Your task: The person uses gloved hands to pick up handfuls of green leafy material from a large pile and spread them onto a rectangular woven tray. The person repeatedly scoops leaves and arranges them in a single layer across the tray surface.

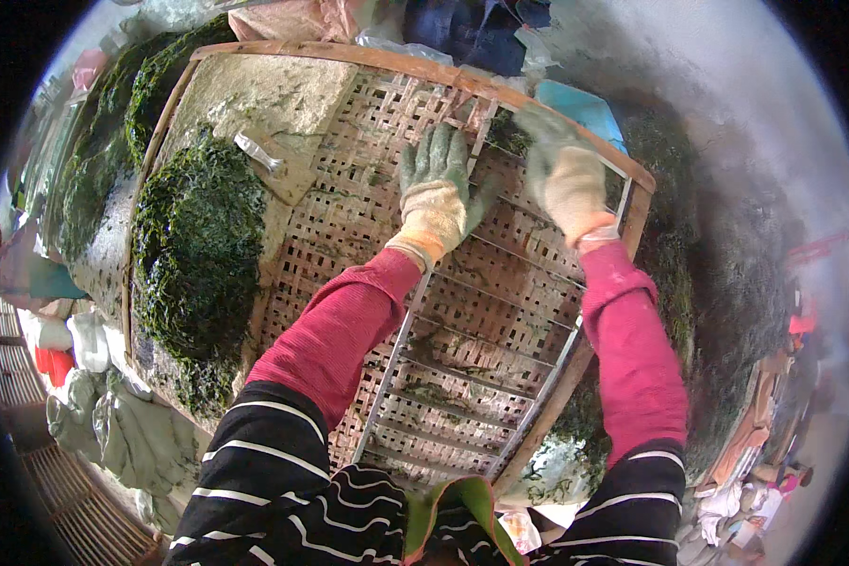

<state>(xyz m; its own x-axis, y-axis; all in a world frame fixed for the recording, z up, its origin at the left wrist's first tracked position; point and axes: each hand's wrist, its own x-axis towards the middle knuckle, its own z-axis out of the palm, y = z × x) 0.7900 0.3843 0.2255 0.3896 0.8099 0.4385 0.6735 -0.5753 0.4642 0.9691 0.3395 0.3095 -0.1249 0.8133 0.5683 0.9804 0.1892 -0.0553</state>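
A ladder-like metal frame with crossbars (pixel 397 348) lies on a woven bamboo tray with a wooden rim (pixel 368 177). My left hand (pixel 435 177), in a stained knit work glove, is flat with fingers spread over the frame's left rail near its far end. Blurred by motion, my gloved right hand (pixel 562 170) is at the far right part of the frame; its fingers are unclear. Between the hands, in the frame's far compartment, is a small patch of dark green seaweed (pixel 511 133). A large wet heap of seaweed (pixel 198 244) sits at the tray's left.
A small white tool or wrapper (pixel 257 152) rests on a board (pixel 262 99) at the tray's far left. More seaweed lies beyond the left rim (pixel 163 88) and along the right side (pixel 665 212). A blue plastic object (pixel 581 112) touches the far right rim. Pale cloths (pixel 131 431) hang at lower left.
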